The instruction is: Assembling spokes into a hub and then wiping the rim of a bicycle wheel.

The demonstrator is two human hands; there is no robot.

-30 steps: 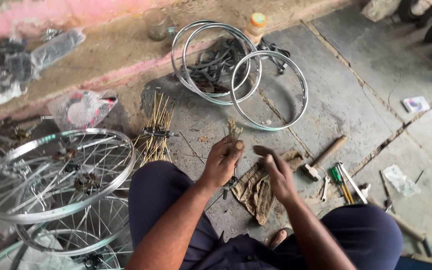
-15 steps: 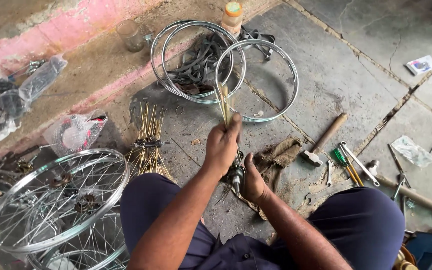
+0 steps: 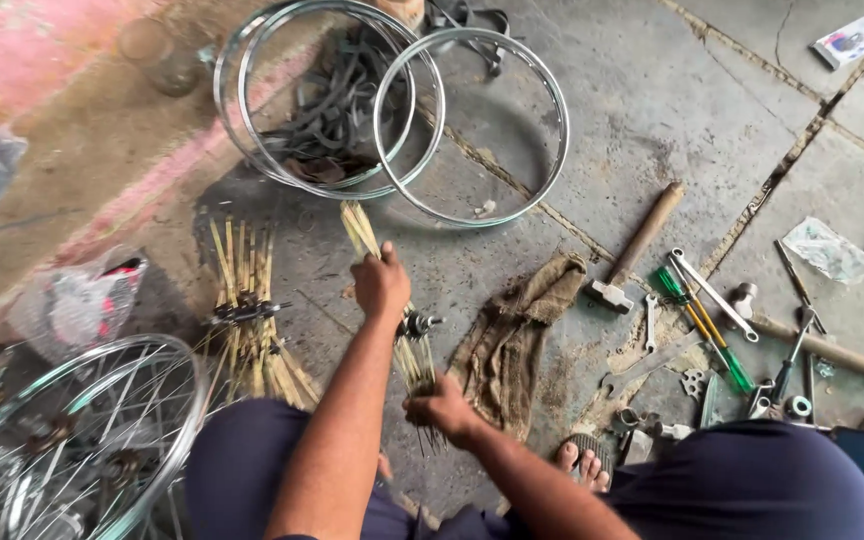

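On the concrete floor [image 3: 572, 130], just left of a crumpled burlap rag [image 3: 512, 335], a seated worker is gripping a bundle of brass-coloured spokes [image 3: 360, 228] at both ends. The left hand [image 3: 380, 285] is closing its grip around the upper part of the bundle, fingers wrapped tight; the right hand [image 3: 442, 408] is clamping the lower ends, nearer the worker's lap. A small metal hub [image 3: 418, 323] is sitting against the spokes between the two hands, close to the rag's left edge. Doing this well likely means keeping both grips firm and the spokes parallel, so that none is slipping or splaying loose. Further left of the rag a second sheaf of spokes [image 3: 247, 310] is lying on the floor, with a laced wheel [image 3: 72, 440] beyond it. Above the rag, bare rims [image 3: 472, 130] are overlapping; to its right a hammer [image 3: 637, 245] and screwdrivers [image 3: 702, 325] are lying scattered.
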